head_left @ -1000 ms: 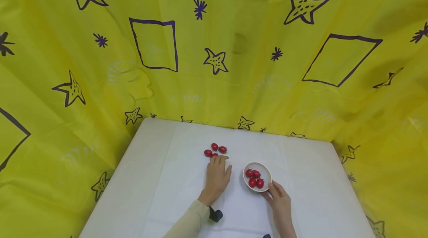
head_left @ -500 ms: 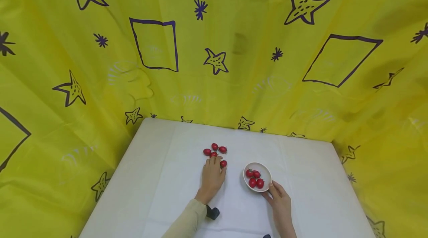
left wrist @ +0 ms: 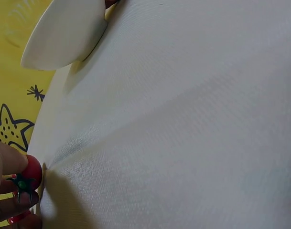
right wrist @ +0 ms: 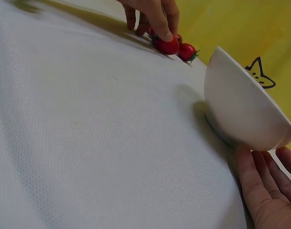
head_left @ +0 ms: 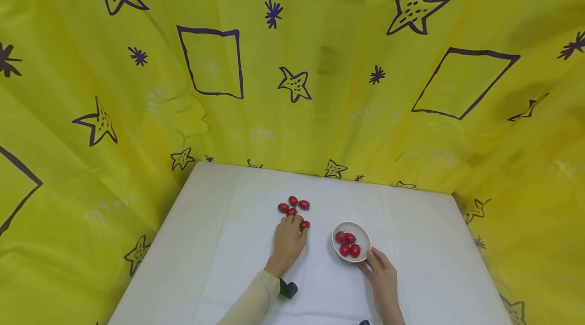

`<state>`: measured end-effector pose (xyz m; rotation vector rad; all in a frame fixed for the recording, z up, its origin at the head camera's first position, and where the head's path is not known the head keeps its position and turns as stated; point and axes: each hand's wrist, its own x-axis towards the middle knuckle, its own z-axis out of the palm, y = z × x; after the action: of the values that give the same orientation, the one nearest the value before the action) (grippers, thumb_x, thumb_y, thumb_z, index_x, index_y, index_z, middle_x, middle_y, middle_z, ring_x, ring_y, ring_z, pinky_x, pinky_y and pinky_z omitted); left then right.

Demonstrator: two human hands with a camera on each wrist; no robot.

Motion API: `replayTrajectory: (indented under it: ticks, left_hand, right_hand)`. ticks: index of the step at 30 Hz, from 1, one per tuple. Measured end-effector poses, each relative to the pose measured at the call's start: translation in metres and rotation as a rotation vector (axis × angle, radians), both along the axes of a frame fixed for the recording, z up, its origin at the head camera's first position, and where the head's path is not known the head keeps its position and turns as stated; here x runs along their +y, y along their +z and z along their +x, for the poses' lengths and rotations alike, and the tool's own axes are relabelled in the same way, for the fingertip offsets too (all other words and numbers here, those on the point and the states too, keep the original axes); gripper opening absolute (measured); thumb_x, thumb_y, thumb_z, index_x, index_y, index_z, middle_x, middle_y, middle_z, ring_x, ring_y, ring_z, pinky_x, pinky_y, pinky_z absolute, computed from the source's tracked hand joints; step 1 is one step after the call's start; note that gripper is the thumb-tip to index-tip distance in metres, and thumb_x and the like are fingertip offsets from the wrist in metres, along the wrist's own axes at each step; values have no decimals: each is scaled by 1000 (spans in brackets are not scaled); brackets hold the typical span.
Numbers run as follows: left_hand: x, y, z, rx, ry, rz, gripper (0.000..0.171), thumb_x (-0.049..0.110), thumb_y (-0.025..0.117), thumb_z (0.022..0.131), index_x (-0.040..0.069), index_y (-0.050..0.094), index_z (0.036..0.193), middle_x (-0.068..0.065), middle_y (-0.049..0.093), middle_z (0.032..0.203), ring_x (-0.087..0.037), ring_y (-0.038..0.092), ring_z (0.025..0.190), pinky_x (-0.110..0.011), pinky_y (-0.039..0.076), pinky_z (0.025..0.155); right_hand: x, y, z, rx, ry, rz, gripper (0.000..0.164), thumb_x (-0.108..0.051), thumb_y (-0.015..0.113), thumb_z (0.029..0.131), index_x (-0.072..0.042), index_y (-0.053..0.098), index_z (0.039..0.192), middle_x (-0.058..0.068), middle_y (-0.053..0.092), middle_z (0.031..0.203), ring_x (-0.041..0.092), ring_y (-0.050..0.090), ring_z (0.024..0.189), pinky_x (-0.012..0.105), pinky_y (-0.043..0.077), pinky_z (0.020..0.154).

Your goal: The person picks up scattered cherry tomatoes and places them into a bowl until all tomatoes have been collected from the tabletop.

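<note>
My left hand point(head_left: 288, 244) pinches a red cherry tomato point(head_left: 304, 225) between thumb and fingers, low over the white cloth. The left wrist view shows this cherry tomato point(left wrist: 34, 171) with its green stem end toward the camera. Just beyond the fingertips lie several loose cherry tomatoes point(head_left: 293, 201) in a small cluster. To the right stands a white bowl point(head_left: 337, 253) with several cherry tomatoes point(head_left: 345, 249) in it. My right hand point(head_left: 385, 282) grips the bowl at its right near side, thumb by the rim and fingers under the wall, as the right wrist view shows.
A white cloth point(head_left: 411, 244) covers the table. Behind and on both sides hangs a yellow curtain point(head_left: 320, 127) with dark star and frame drawings. A black device point(head_left: 288, 289) sits at the left wrist.
My left hand has drawn back slightly toward the near left, and a cherry tomato now shows at its thumb, apart from the cluster. The right hand and bowl stay where they were.
</note>
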<state>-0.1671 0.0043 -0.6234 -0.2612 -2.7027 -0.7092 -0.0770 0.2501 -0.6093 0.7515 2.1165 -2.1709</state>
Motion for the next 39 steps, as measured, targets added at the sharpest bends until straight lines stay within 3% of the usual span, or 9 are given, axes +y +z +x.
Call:
replayTrajectory:
  ticks: [5, 13, 20, 26, 30, 35, 37, 39]
  left_hand:
    - [-3, 0, 1, 12, -43, 41, 23, 24, 77, 93, 9, 70, 108, -7, 71, 98, -27, 63, 89, -40, 55, 78]
    - [-10, 2, 4, -73, -248, 135, 26, 28, 70, 99, 13, 70, 120, -1, 72, 115, -18, 66, 111, -36, 56, 101]
    - [-11, 2, 3, -137, -390, 221, 28, 30, 69, 101, 17, 67, 126, 5, 70, 113, -11, 61, 102, -28, 56, 92]
    - [-11, 5, 4, -215, -447, 270, 30, 30, 68, 102, 19, 65, 130, 6, 69, 113, -7, 59, 102, -23, 55, 91]
    - [-6, 11, 6, -193, -518, 316, 27, 22, 69, 101, 14, 67, 127, 3, 69, 109, -8, 61, 98, -20, 55, 87]
    - [2, 21, 7, -147, -598, 324, 27, 17, 70, 100, 10, 69, 126, 0, 70, 106, -12, 63, 95, -17, 54, 84]
    - [5, 24, 6, -136, -618, 321, 27, 17, 70, 100, 10, 68, 126, -1, 70, 107, -13, 64, 96, -17, 54, 84]
    - [8, 27, 5, -122, -632, 307, 27, 17, 69, 101, 11, 68, 127, 0, 70, 107, -12, 64, 96, -16, 54, 85]
  right_hand:
    - [-1, 0, -1, 11, -10, -12, 67, -37, 53, 109, 7, 34, 155, 32, 37, 161, -15, 62, 94, 21, 58, 95]
    - [0, -1, 0, 10, 11, 0, 67, -39, 52, 109, 7, 34, 155, 31, 37, 161, -15, 62, 94, 20, 58, 96]
    - [-1, -1, 0, 22, 6, -14, 65, -35, 53, 110, 8, 35, 155, 32, 36, 161, -14, 63, 94, 20, 58, 96]
    - [-1, -1, 0, 26, -3, -29, 65, -34, 53, 110, 8, 34, 156, 32, 35, 162, -16, 61, 95, 21, 58, 97]
    - [0, -2, 0, 9, 6, -21, 65, -36, 52, 110, 7, 33, 156, 30, 34, 163, -14, 60, 102, 22, 57, 98]
    - [0, -3, 0, -13, 32, 9, 69, -40, 50, 110, 5, 31, 158, 28, 32, 165, 9, 58, 133, 21, 56, 100]
    - [0, -3, 0, -15, 32, 12, 69, -41, 51, 110, 5, 31, 158, 28, 33, 165, 6, 60, 129, 20, 56, 100]
    - [0, -3, -1, -9, 26, 5, 69, -40, 51, 110, 5, 31, 158, 28, 34, 164, -6, 62, 114, 20, 56, 99]
